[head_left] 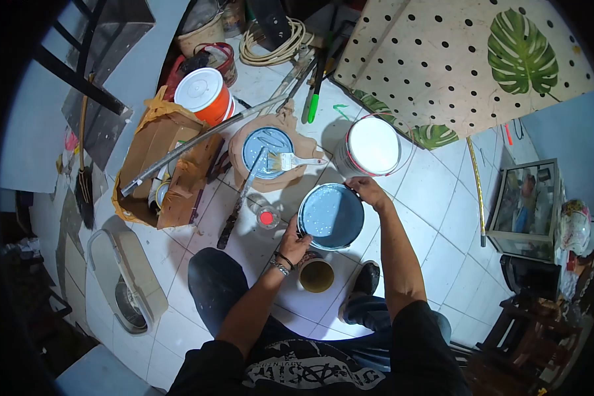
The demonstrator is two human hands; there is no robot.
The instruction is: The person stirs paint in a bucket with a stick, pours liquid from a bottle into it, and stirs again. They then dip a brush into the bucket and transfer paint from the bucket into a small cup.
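Observation:
Both my hands hold a bucket of blue-grey paint [322,212] by its rim. My left hand [293,244] grips the lower left edge, fingers closed, a bracelet on the wrist. At the upper right edge my right hand [369,191] has its fingers closed on the rim. Just below the bucket stands an open can [317,274] with a brownish inside. Up and to the left, a paint-covered blue lid [251,150] lies on brown cardboard [299,142], with a brush [297,162] and a paint-smeared stick [239,208] resting on it.
A closed white bucket [373,145] stands beyond my right hand. A bottle with a red cap [266,218] is left of my left hand. Further left are a cardboard box [188,201], an orange bucket with white lid [208,99] and a beige mop bucket [129,277].

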